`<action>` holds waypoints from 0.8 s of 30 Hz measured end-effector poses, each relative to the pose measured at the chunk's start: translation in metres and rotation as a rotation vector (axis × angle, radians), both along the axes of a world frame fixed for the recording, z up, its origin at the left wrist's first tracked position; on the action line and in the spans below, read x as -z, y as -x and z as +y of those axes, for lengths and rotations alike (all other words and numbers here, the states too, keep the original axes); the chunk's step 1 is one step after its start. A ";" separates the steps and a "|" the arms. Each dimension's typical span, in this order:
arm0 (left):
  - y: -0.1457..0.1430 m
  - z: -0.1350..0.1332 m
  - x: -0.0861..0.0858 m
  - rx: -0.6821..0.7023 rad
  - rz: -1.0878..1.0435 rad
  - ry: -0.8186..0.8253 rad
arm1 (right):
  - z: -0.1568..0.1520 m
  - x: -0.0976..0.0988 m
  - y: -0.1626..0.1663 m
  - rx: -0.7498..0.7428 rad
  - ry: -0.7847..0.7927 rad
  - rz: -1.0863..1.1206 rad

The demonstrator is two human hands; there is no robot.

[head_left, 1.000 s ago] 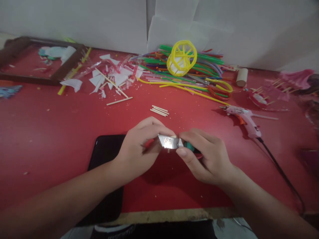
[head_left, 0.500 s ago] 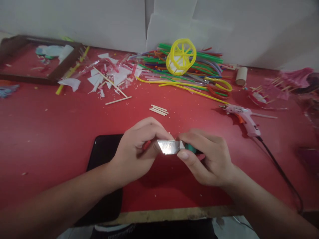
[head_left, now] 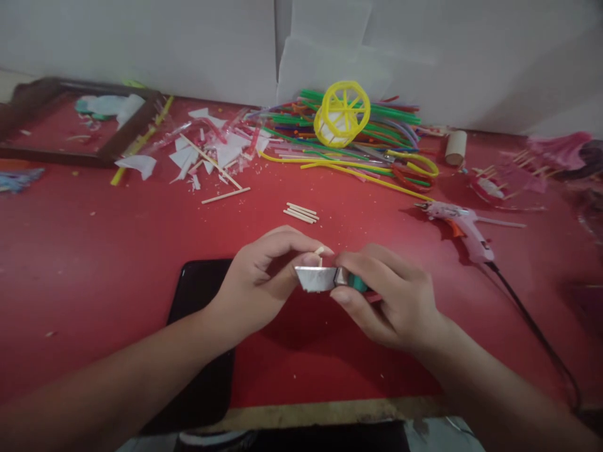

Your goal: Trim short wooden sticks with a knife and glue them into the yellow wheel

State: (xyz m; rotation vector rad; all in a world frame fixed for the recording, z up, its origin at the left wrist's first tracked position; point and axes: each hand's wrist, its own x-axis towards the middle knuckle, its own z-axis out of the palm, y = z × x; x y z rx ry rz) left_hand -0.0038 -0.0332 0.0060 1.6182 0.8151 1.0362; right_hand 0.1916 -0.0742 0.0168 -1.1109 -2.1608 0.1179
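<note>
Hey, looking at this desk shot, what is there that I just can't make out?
All in the head view:
1. Box cutter: most of its handle, hidden by the right hand.
2. Short wooden stick: its full length, hidden by the left hand and box cutter.
3. Brown frame: its left end, cut off by the picture edge.
4. Purple object: its identity, lost to blur.

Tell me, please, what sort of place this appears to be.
Probably a craft workspace: a pink glue gun and colourful craft stems lie on the red table, and the right hand holds a cutter.
</note>
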 end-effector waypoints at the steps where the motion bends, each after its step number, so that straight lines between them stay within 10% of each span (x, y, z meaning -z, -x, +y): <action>1: 0.000 -0.001 -0.001 0.018 0.007 0.011 | 0.000 0.000 0.001 -0.004 0.003 -0.006; 24: -0.003 -0.003 -0.004 0.045 0.062 -0.049 | 0.000 0.000 0.003 0.080 0.126 -0.007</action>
